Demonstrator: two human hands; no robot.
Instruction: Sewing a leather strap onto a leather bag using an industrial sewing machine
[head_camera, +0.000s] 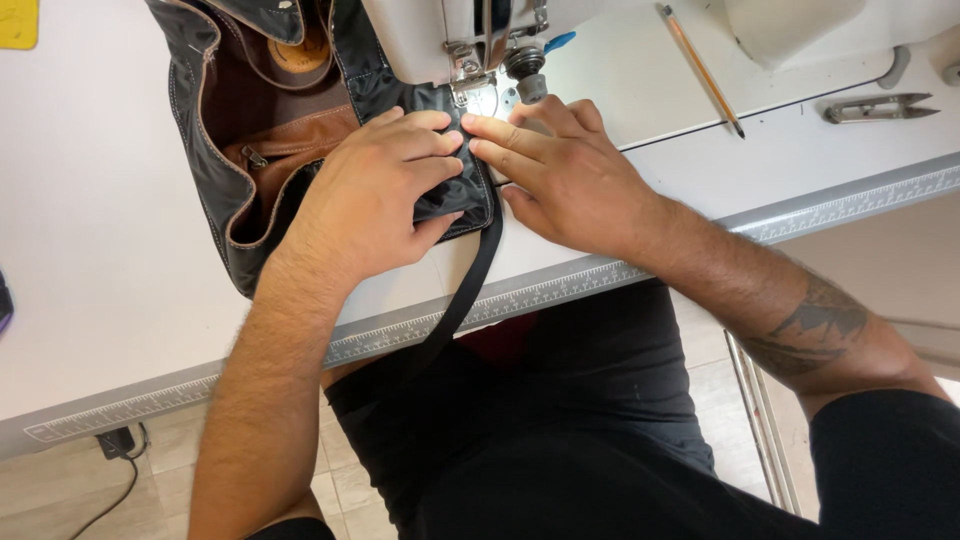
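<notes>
Two bare hands are pressing a black bag panel flat under a sewing machine's presser foot.

The white worktable, edged with a printed ruler strip, is carrying the white sewing machine and the black leather bag with a brown lining, which is lying open just left of the needle. The left hand is resting flat on the bag's black quilted panel, fingers close together and pointing right. The right hand is lying beside it, fingers pressed together, fingertips touching the panel just below the metal presser foot. A long black strap is hanging from the panel over the table edge. A wooden pencil and metal thread snips are lying well apart to the right.
</notes>
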